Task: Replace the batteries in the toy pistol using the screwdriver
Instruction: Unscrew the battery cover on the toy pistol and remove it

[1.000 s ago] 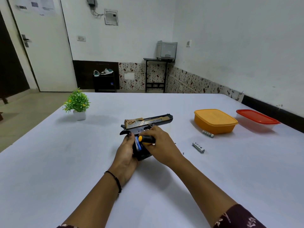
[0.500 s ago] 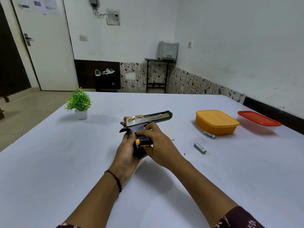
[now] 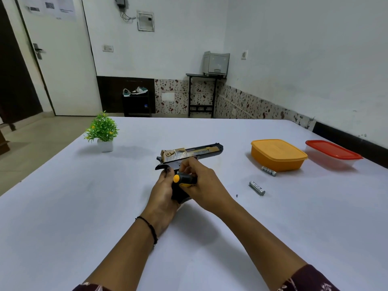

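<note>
Right now you are gripping the toy pistol (image 3: 189, 153) with your left hand (image 3: 163, 192), fingers wrapped round its grip, over the middle of the worktop (image 3: 84, 206), with the barrel pointing toward the right edge. Your right hand (image 3: 205, 185) is curling its fingers round the black-and-yellow screwdriver (image 3: 184, 178), which is lying across the pistol's grip with its tip hidden. Toward the right edge, one battery (image 3: 257, 187) is lying apart, and the other battery (image 3: 268, 170) is lying just beside an orange container (image 3: 278, 155). A red-lidded container (image 3: 333, 153) is sitting by that edge, and a potted plant (image 3: 104, 131) is standing near the far left corner.
</note>
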